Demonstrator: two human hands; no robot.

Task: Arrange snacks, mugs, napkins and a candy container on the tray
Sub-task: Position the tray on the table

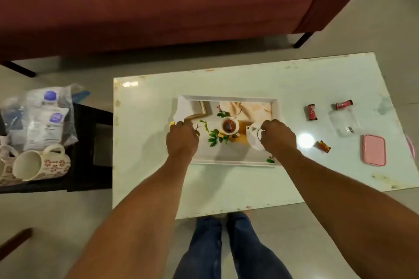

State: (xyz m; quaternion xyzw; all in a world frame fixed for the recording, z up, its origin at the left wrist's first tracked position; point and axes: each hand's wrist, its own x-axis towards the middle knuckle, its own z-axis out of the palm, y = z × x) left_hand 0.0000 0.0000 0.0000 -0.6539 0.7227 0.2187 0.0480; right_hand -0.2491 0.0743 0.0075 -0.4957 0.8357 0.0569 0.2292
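2 curled on tray, left grip, right grip

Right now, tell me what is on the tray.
Only its printed tea picture shows on the tray; no item visibly lies on it. The left hand and right hand grip its ends, hiding what lies beneath them.

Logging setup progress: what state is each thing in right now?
tray: flat on the table, held at both ends
left hand: grips tray's left end
right hand: grips tray's right end
candy container: open, lid off
pink lid: flat on table, beside container
snack packets: three, loose on table, off tray
mugs: on their sides, on black stand
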